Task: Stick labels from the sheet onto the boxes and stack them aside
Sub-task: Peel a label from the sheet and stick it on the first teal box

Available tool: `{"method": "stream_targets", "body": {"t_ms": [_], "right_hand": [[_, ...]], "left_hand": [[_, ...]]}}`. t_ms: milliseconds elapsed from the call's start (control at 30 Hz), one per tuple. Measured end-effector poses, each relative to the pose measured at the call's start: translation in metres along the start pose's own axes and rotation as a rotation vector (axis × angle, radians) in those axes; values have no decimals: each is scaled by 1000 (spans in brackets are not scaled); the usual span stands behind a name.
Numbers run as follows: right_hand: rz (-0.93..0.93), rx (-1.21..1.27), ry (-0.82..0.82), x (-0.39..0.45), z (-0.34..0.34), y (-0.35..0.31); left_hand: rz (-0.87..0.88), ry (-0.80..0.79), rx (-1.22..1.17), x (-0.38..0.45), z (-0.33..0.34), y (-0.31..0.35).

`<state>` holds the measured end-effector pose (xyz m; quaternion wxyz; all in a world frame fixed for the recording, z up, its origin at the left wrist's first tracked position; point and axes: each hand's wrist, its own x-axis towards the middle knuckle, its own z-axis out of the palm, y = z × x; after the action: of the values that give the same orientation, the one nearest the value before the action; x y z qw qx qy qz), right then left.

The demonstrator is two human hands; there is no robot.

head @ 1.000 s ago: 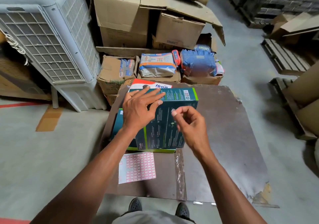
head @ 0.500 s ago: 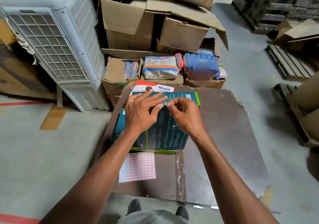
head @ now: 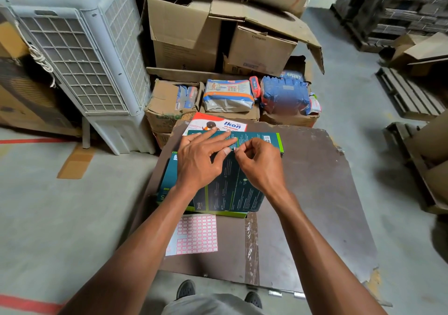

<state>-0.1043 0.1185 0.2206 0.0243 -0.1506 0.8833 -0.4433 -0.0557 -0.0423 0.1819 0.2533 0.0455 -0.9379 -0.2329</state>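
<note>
A dark teal box (head: 237,186) with green edges lies flat on the brown table (head: 315,193), on top of another teal box (head: 167,181). My left hand (head: 201,161) rests flat on the top box, fingers spread and straight. My right hand (head: 257,166) has its fingers curled, and its fingertips pinch a small label against the box top, right beside my left fingertips. The label itself is barely visible. The label sheet (head: 196,234), white with pink-bordered stickers, lies on the table in front of the boxes.
A white and red box (head: 218,124) marked Ikon lies behind the teal boxes. Beyond the table stand cardboard cartons (head: 184,30), wrapped packs (head: 228,94) and a white air cooler (head: 80,55). Wooden pallets (head: 409,94) lie at the right.
My right hand came down from above the box to its top and met my left fingertips there. My left hand stayed flat on the box.
</note>
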Motion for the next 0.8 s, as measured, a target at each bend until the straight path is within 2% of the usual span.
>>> {"method": "stream_targets", "body": {"t_ms": [267, 500, 800], "right_hand": [[6, -41, 62, -5, 5, -4], [171, -79, 55, 7, -14, 6], [137, 46, -12, 3, -17, 19]], "left_hand": [[10, 31, -7, -5, 0, 2], [4, 31, -12, -7, 0, 5], [-66, 37, -15, -4, 1, 14]]}}
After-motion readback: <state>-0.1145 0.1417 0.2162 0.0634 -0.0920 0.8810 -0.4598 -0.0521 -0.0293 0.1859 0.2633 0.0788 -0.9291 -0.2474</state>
